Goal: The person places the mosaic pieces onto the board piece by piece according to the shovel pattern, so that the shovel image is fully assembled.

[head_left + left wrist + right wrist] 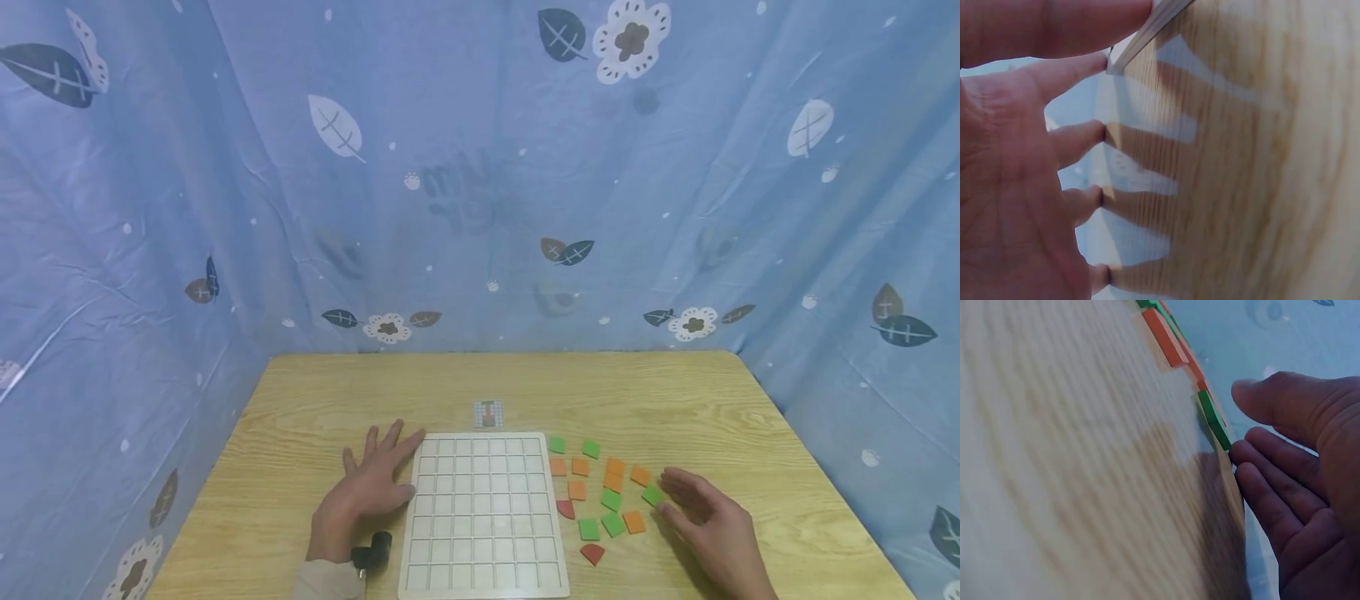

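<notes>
My left hand (372, 485) lies at the left side of a white grid board (483, 505), fingers spread, with the thumb and index finger right at the board's edge. In the left wrist view its fingertips (1104, 132) rest on the wood beside the board's corner. My right hand (712, 525) is beside the loose tiles, its fingers relaxed and nothing between them. Closest to it is a green square tile (652, 496), with the fingertips right at its edge in the right wrist view. Left of that lie several orange tiles (633, 522) and more green tiles (588, 529).
Two red quarter-round tiles lie right of the board, one of them a red piece (592, 553) nearest the front. A small pattern card (488, 413) lies behind the board. A black object (372, 552) is by the left wrist. Blue curtains (480, 167) surround the wooden table (360, 383).
</notes>
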`<state>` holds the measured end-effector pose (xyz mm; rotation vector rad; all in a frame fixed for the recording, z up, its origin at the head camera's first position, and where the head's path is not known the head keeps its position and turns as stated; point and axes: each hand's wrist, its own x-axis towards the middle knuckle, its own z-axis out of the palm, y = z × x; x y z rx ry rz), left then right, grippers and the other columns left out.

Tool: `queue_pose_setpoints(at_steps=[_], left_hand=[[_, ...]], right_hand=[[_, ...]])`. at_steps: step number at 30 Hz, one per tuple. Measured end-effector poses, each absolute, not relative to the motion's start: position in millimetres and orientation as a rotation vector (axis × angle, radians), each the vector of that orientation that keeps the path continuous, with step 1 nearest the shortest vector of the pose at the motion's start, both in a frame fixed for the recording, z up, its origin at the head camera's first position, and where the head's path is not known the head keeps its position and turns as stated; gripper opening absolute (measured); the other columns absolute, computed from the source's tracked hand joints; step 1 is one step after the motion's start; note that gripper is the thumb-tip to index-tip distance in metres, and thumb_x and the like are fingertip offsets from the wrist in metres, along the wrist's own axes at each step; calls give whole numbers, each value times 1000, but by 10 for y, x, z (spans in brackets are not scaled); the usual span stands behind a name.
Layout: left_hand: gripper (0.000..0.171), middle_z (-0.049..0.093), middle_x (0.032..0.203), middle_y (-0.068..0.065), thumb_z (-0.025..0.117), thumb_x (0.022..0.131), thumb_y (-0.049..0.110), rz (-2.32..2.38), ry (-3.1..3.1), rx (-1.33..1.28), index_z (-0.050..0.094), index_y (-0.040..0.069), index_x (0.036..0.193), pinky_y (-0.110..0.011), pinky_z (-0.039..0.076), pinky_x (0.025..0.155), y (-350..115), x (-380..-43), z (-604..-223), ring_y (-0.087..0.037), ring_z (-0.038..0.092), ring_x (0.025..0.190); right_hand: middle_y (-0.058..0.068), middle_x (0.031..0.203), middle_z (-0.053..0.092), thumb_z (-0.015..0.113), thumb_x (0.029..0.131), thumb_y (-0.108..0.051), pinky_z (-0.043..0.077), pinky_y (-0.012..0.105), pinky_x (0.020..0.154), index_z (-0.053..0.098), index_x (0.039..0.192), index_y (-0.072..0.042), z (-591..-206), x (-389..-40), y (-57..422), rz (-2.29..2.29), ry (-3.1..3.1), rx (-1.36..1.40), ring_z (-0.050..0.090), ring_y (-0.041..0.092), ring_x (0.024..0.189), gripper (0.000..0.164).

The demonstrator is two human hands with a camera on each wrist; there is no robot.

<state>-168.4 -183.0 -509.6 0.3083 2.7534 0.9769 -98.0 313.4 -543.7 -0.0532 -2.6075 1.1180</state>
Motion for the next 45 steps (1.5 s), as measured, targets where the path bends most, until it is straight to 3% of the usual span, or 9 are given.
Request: queue_pose_setpoints(at_steps=[8, 30, 37, 45], left_hand=[[93, 19, 181, -26, 72, 78, 7, 914, 2745, 280, 47, 17, 167, -93, -9, 116, -1828, -1689, -5056, -62, -1, 165], [93, 19, 181, -26, 73, 79, 9, 937, 2747, 280, 47, 17, 167, -92, -11, 117, -1831, -1691, -5095, -62, -2, 165], [92, 22, 179, -30, 73, 77, 11, 995, 2752, 297, 49, 16, 166, -93, -13, 115, -1842, -1687, -5125, -65, 1, 163], [92, 17, 182, -24, 75, 81, 11, 954, 2723, 270, 47, 19, 168, -91, -13, 117, -1847, -1689, -5071, -60, -4, 166]], right_hand=[[12, 124, 82, 93, 86, -12, 47, -2, 90, 77, 128, -10, -5478, -985, 3128, 1096, -2624, -112, 65, -19, 104, 45], [6, 118, 84, 94, 83, -9, 38, -6, 91, 81, 120, -15, -5506, -979, 3092, 939, -2625, -108, 60, -23, 103, 40], [4, 118, 84, 91, 85, -7, 38, -5, 91, 82, 120, -16, -5504, -975, 3091, 930, -2622, -108, 60, -24, 103, 38], [6, 116, 85, 91, 84, -4, 43, -4, 89, 81, 120, -15, -5431, -956, 3107, 978, -2617, -84, 63, -22, 100, 39]])
